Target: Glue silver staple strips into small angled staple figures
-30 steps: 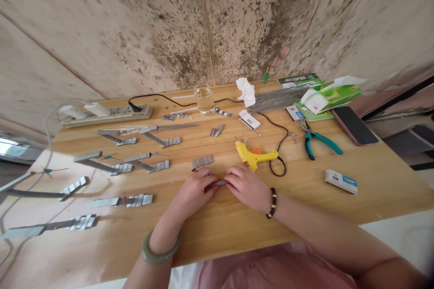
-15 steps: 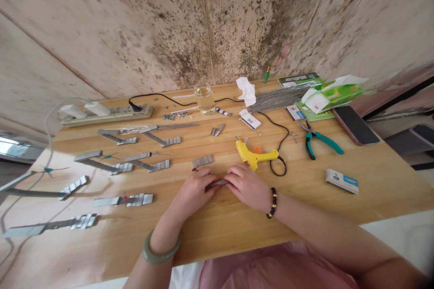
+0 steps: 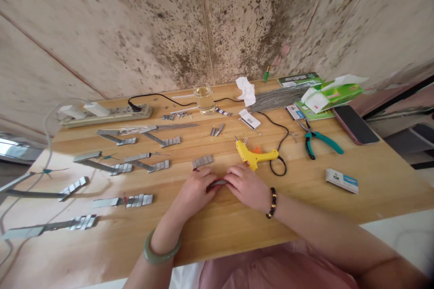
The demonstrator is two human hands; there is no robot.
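Note:
Both hands meet near the table's front edge, pinching a small grey metal strip [image 3: 221, 182] between them. My left hand [image 3: 195, 189], with a pale green bangle on its wrist, grips the strip's left end. At the other end, the fingers of my right hand [image 3: 244, 185] are closed on it; that wrist wears a dark beaded bracelet. Fingers cover much of the strip. Just beyond the left hand lies a row of joined grey metal pieces [image 3: 202, 160]. A yellow glue gun [image 3: 259, 157] rests right behind the right hand, and a few loose grey pieces [image 3: 217, 130] lie farther back.
Several bent grey metal assemblies [image 3: 139, 200] spread over the left side. A power strip [image 3: 118, 116], a glass of yellowish liquid [image 3: 204, 99] and a wire bundle [image 3: 283, 97] stand along the wall. Teal-handled pliers [image 3: 322, 140], a phone [image 3: 356, 125] and a small box [image 3: 342, 181] lie right.
Both hands stay in nearly the same place. Slightly less of the strip shows between the fingers now.

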